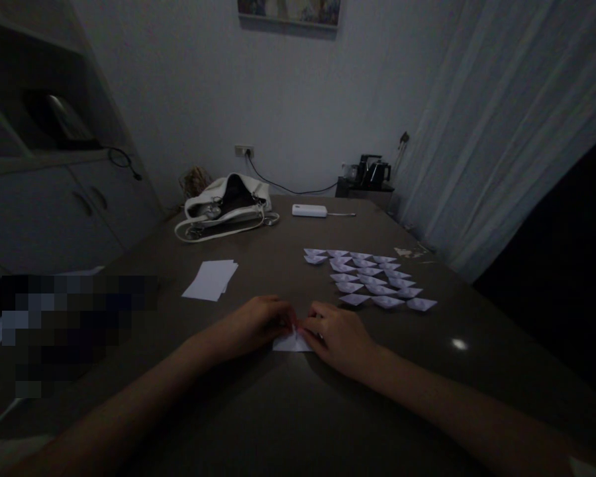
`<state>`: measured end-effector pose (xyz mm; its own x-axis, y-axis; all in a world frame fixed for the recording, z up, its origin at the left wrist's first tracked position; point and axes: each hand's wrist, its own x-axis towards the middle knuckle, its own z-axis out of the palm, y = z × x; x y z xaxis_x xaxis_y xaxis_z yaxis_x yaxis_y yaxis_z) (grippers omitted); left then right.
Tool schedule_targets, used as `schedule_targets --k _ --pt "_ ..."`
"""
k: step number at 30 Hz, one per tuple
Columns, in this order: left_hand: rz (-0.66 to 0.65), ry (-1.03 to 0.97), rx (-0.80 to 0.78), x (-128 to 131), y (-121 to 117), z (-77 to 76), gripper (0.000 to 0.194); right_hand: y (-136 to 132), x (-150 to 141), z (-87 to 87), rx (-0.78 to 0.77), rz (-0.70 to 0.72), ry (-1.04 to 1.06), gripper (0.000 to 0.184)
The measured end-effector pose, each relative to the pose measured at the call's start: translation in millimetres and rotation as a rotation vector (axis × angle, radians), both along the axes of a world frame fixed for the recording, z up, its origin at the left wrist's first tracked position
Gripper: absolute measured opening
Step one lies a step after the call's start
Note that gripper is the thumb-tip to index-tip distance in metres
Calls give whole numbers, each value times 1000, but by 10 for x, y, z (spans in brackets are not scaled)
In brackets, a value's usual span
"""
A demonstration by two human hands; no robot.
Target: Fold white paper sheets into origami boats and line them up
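Observation:
A partly folded sheet of white paper [292, 343] lies on the dark table in front of me, its straight edge towards me. My left hand [265, 322] pinches it near the top from the left. From the right, my right hand [338, 336] presses fingers and thumb onto the same paper, and both sets of fingertips nearly meet at its middle. The fingers cover much of the upper part. Beyond my right hand stand several folded paper boats [370, 271] in rough rows. A small stack of white paper sheets [211, 279] lies beyond my left hand.
At the table's [298, 424] far end sit a white handbag [228, 205] and a white power bank [308, 211] with a short cable. A blurred-out patch [74, 324] covers the left side. A curtain [477, 132] hangs at right; a black kettle [377, 172] stands behind.

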<state>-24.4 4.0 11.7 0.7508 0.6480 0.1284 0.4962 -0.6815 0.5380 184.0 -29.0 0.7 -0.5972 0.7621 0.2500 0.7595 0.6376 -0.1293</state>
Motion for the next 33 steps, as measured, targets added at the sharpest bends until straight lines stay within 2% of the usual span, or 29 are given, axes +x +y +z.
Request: schedule_targets --k 9,15,23,33 --pt "28 -14 -39 0 6 3 12 -4 3 7 -27 -8 21 23" --pt "5 -43 -41 -20 26 -25 12 1 13 -5 -25 7 13 24" --pt "-17 -93 -139 -48 61 -44 13 -9 5 11 -34 10 15 25" --pt "-82 -50 -162 -60 84 19 19 -8 9 5 -36 6 8 24"
